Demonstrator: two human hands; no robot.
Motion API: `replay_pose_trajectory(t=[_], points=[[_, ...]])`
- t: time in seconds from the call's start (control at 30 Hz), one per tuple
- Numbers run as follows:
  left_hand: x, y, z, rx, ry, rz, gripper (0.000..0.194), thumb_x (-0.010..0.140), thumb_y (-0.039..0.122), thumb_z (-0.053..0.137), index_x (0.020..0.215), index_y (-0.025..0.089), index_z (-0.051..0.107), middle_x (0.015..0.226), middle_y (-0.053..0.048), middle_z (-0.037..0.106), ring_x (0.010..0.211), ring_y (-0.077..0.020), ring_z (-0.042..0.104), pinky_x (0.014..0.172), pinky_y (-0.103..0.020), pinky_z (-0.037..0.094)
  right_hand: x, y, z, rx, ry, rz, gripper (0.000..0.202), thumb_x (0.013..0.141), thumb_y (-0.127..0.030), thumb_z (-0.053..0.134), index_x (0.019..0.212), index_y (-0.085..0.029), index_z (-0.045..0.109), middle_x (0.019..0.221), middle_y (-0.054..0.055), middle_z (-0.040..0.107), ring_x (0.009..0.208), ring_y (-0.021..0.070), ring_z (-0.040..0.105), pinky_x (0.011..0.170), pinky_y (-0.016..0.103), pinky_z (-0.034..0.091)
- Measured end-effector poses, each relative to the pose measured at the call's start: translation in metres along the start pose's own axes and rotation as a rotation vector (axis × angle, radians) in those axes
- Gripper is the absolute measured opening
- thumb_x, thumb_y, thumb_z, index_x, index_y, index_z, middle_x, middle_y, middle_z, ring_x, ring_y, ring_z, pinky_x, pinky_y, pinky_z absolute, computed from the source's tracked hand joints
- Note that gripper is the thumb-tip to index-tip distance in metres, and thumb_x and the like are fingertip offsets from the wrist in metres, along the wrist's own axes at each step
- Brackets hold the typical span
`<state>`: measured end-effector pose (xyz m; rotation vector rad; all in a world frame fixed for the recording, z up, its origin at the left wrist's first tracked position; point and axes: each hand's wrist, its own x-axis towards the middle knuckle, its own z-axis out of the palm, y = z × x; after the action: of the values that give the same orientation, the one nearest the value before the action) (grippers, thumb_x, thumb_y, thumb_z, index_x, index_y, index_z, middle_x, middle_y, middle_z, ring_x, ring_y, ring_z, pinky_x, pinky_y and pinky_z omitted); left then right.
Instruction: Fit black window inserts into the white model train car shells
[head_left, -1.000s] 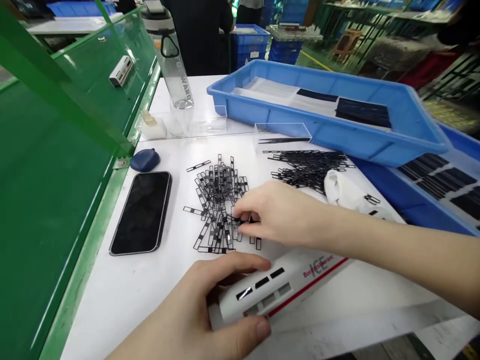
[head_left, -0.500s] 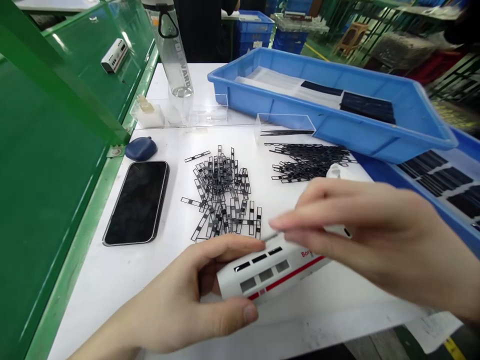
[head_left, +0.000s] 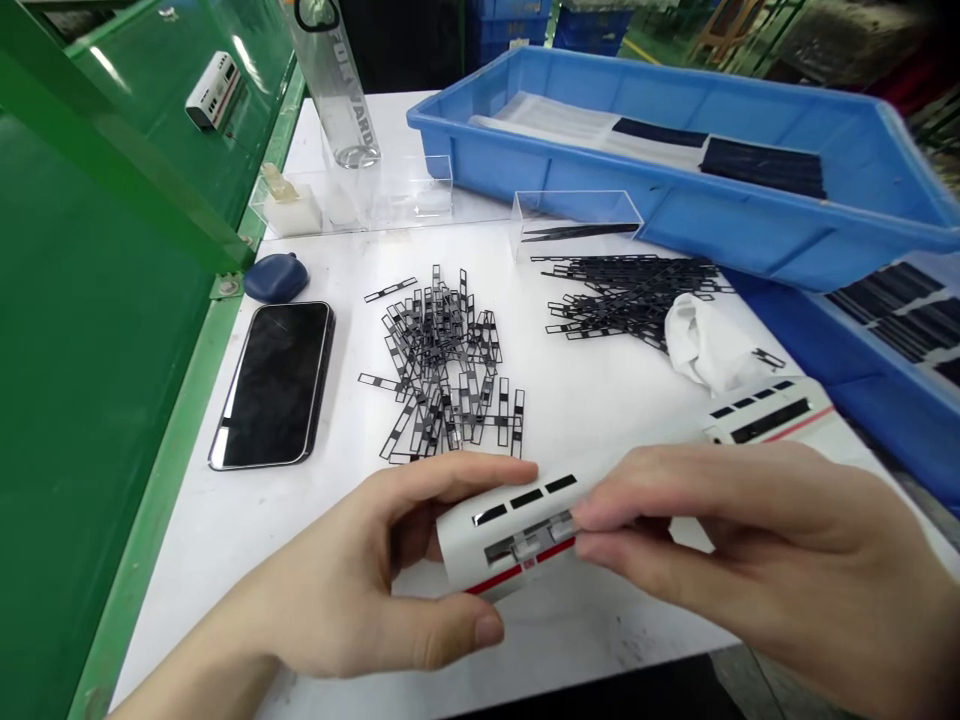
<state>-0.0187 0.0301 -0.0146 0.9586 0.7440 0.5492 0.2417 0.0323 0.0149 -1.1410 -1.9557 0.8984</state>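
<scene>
A white model train car (head_left: pixel 469 540) with a red stripe and a row of dark slots is tilted in front of me. My left hand (head_left: pixel 367 570) grips its left end, with the thumb below and the fingers over the top. At its side window opening, the thumb and fingertips of my right hand (head_left: pixel 735 540) are pinched together; whatever they hold is hidden. Pale parts show inside the opening. Beyond the car lies a heap of thin black window-frame strips (head_left: pixel 442 340). Behind my right hand rests a second white train car (head_left: pixel 772 408), partly covered.
Another pile of black strips (head_left: pixel 622 290) lies beside a crumpled white cloth (head_left: pixel 697 340). At left are a phone (head_left: pixel 274 385) and a dark blue pouch (head_left: pixel 276 277). Tweezers (head_left: pixel 577 232), a clear bottle (head_left: pixel 337 90) and a large blue bin (head_left: pixel 525 150) stand farther back.
My right hand has dropped from above the car's top edge to its window opening. The grey window panes seen before now show as an open gap. The second car has come into view.
</scene>
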Motion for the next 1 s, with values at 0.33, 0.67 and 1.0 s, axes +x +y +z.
replay_pose_trajectory(t=[0.33,0.67,1.0], points=[[0.003,0.000,0.001,-0.024,0.021,-0.004,0.063,0.080,0.007,0.087,0.131,0.040,0.073,0.132,0.002,0.075,0.120,-0.0225,0.073,0.102,-0.028,0.060,-0.013,0.000,0.015,-0.071,0.136,0.037,0.029,0.085,-0.011,0.074,0.101,-0.035,0.073,0.087,-0.010,0.082,0.065,0.0095,0.075,0.060,0.015,0.061],[0.002,-0.001,0.001,-0.041,0.013,-0.046,0.063,0.078,0.008,0.089,0.130,0.039,0.073,0.124,0.003,0.078,0.111,-0.0205,0.076,0.095,-0.026,0.062,-0.027,0.007,0.020,-0.101,0.147,0.098,0.027,0.086,-0.017,0.079,0.104,-0.038,0.075,0.087,-0.008,0.082,0.067,0.0142,0.077,0.057,0.021,0.063],[0.005,0.001,0.002,-0.020,0.003,-0.052,0.058,0.084,0.011,0.085,0.133,0.038,0.069,0.121,0.003,0.079,0.111,-0.0199,0.076,0.097,-0.029,0.062,-0.020,0.006,0.019,-0.174,0.113,0.068,0.024,0.089,-0.021,0.076,0.104,-0.040,0.075,0.093,-0.008,0.082,0.071,0.0157,0.078,0.052,0.020,0.062]])
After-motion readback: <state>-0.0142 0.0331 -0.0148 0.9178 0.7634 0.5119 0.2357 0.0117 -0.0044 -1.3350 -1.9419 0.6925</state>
